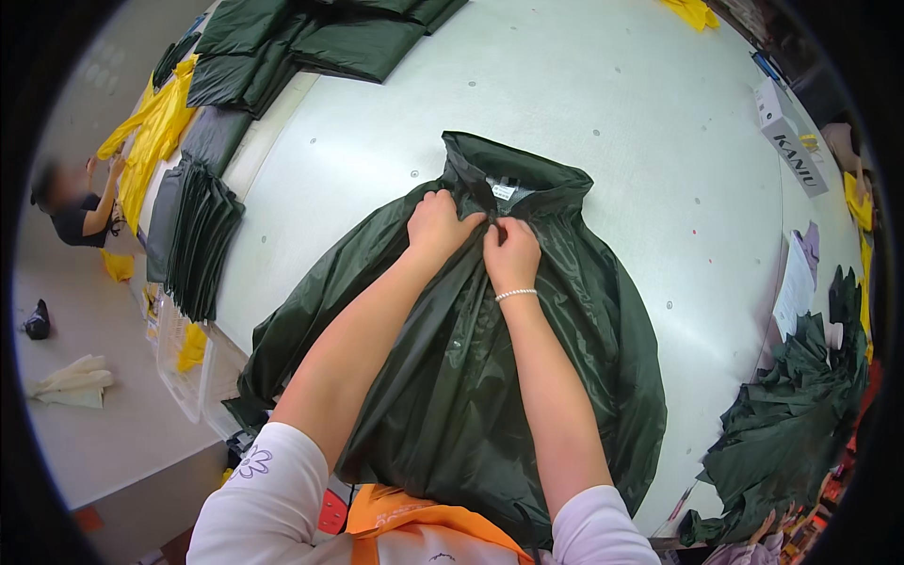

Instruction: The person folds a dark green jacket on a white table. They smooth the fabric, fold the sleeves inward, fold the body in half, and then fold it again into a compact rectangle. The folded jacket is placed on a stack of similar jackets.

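Note:
A dark green raincoat [443,377] lies spread on the white table in front of me, front side up, its collar [518,162] pointing away. Inside the neck shows a small white label [504,191]. Both my hands are at the top of the front opening, just below the collar. My left hand [439,224] pinches the left front edge, its thumb reaching toward the middle. Close beside it, my right hand [513,250] has its fingers closed on the other front edge. The fingertips almost meet; any fastener between them is too small to make out.
Folded dark green garments [311,42] lie at the table's far left, with a thick stack [198,235] nearer. Crumpled green garments [782,424] pile at the right, by a white box [789,137] and paper sheets [796,282]. A person [80,207] handles yellow garments [162,122] at left.

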Motion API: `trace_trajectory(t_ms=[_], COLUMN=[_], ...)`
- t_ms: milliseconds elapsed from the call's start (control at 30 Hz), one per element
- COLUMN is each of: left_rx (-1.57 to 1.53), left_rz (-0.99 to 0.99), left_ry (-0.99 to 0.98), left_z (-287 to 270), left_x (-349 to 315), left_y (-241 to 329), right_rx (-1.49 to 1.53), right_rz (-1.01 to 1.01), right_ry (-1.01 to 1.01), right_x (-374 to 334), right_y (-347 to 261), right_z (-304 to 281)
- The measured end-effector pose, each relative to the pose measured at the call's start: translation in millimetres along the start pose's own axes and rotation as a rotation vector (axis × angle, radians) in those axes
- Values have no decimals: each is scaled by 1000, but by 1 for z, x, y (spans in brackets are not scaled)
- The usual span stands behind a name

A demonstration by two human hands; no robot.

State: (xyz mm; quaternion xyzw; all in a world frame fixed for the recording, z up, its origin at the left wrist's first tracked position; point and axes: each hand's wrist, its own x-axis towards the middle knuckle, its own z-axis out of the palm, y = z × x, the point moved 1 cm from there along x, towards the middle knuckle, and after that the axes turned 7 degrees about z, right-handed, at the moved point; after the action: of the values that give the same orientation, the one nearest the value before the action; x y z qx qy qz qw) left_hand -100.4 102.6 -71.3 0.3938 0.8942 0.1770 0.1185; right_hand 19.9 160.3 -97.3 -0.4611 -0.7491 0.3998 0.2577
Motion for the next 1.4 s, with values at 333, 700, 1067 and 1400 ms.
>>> trace_trajectory(t_ms=[333, 700, 1067, 1400], left_rx=[-429, -1176, -284, 15], left_rz=[120, -65, 113, -56], left_ry=[-205, -222, 58, -145], left_z=[3, 15, -46, -28], left_x=[19, 14, -91, -181], left_y=[-10, 0, 37, -45], right_rx=[111, 488, 265, -283], right_rz=[38, 187, 180, -24], right_ry=[109, -41, -32, -175], right_x=[11, 13, 15, -174], right_y=[4, -1, 13, -37], right_z=[1, 3, 12, -22])
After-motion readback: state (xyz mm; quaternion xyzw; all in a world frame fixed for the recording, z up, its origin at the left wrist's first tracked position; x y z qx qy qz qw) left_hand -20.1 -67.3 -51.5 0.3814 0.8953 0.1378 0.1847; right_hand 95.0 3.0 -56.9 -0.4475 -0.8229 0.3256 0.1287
